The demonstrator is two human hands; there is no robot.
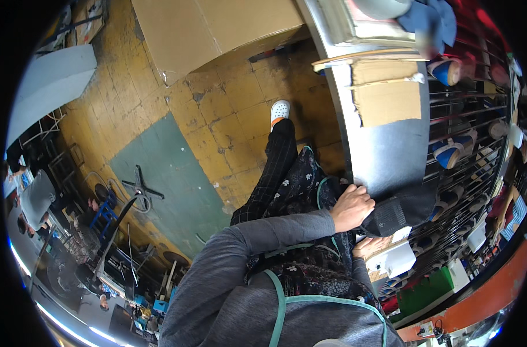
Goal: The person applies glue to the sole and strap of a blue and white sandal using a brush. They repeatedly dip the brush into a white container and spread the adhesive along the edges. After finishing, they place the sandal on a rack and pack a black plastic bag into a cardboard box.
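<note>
My left hand [353, 208] reaches in from the lower left in a grey sleeve. Its fingers are curled together at the near edge of a dark, soft-looking black piece [390, 217] with a dotted, mesh-like patch; its exact kind is unclear. The black piece lies over the end of the metal-topped bench. Just below it is my right hand [370, 247], partly covered by the piece. Its fingertips are hidden, so its grip does not show. Beside the right hand sits a white box or card [399, 258].
The metal bench [382, 153] bears a cardboard sheet [386, 95] and thin sticks. Along its right runs a barred rack [468, 124] with blue-and-white shoes [448, 153]. A large cardboard box [217, 29] stands ahead. A black-legged stand [139, 189] rests on the green floor patch.
</note>
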